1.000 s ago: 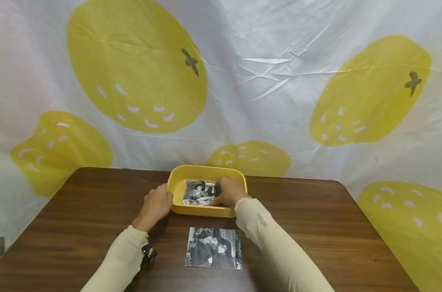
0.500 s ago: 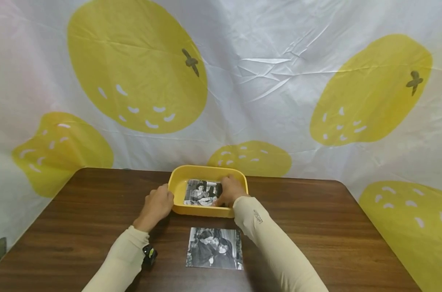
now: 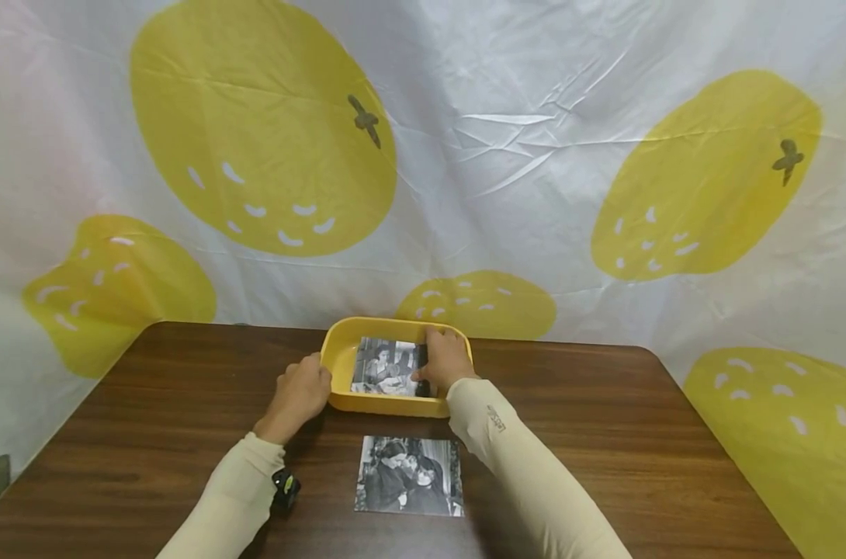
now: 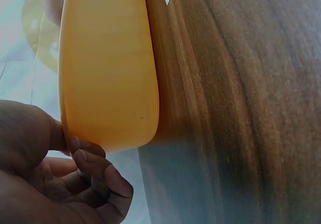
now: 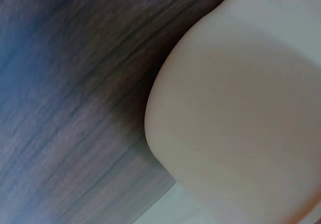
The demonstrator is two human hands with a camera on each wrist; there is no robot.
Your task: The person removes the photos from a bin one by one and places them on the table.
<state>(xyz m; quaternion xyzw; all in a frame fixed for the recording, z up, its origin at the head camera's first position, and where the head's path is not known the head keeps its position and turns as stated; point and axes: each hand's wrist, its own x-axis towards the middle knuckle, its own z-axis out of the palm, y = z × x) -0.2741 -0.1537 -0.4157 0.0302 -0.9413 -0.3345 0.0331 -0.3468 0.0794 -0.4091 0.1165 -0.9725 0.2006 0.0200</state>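
— Dark wood, that table (image 3: 605,435) of yours, with the lemon-printed sheet (image 3: 507,155) hung behind it. What stood on it?

— You had a yellow tray (image 3: 341,351) at the far middle of the table. Your left hand (image 3: 299,392) gripped its left wall, thumb over the rim and fingers (image 4: 95,166) curled beneath the outer side.

— And my right hand?

— Your right hand (image 3: 445,359) reached into the tray from the right and pinched the right edge of a black-and-white photo (image 3: 384,366). That photo sat inside the tray, its right side lifted off the bottom.

— Anything else?

— You had a second black-and-white photo (image 3: 409,475) lying flat on the table, just in front of the tray, between your two cream sleeves (image 3: 234,497).
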